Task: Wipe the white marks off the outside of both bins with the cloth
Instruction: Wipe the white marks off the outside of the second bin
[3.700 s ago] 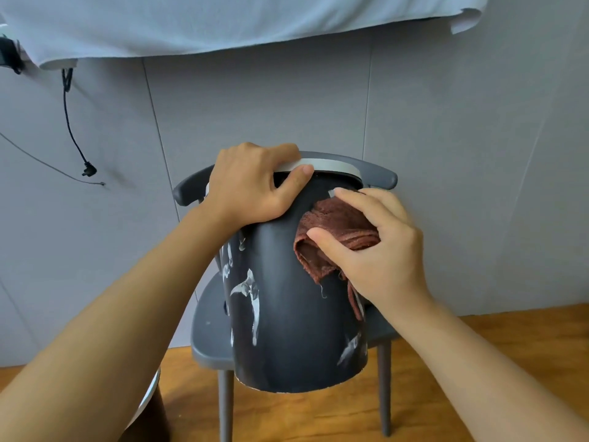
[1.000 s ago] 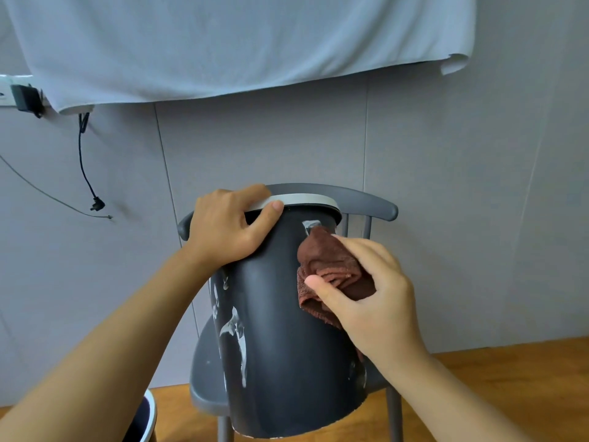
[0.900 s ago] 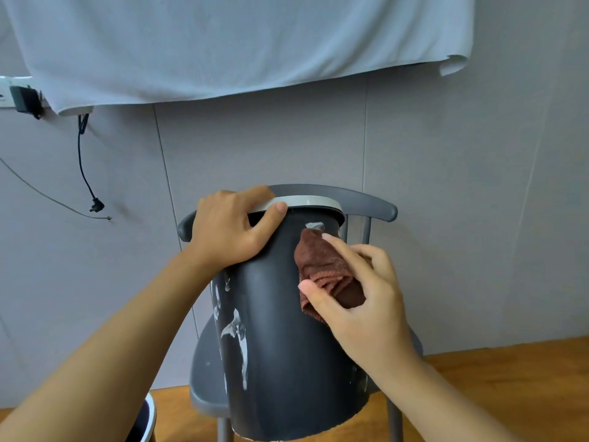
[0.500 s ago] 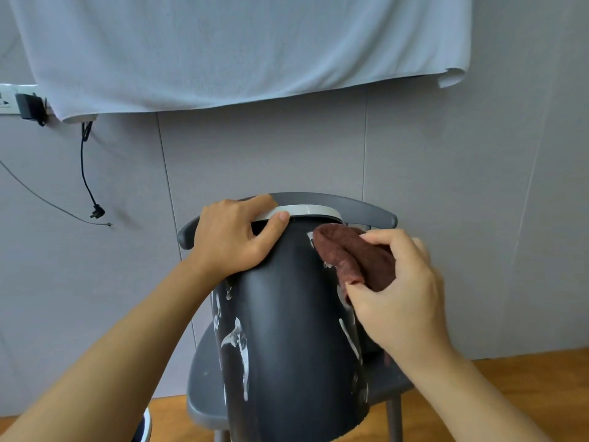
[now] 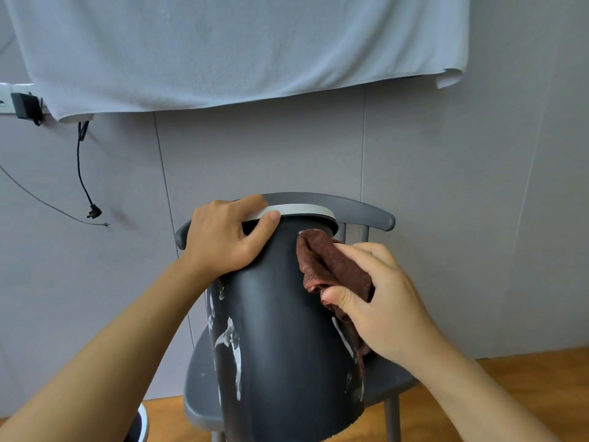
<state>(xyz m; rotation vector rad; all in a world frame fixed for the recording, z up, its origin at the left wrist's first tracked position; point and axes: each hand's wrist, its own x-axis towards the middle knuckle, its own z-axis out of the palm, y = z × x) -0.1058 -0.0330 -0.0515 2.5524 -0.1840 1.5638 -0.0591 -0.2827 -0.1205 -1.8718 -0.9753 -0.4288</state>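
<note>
Left hand [image 5: 228,237] gripping bin [image 5: 280,330] rim; right hand [image 5: 379,301] clutching brown cloth [image 5: 331,263], pressing it against bin wall.

Bin [image 5: 280,330] on chair [image 5: 392,374], cloth [image 5: 331,266] against its right side, sheet [image 5: 242,46] hanging behind.

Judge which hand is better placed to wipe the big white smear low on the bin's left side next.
Right. The right hand already grips the cloth against the bin; the left hand holds the rim, steadying it above the smear.
</note>
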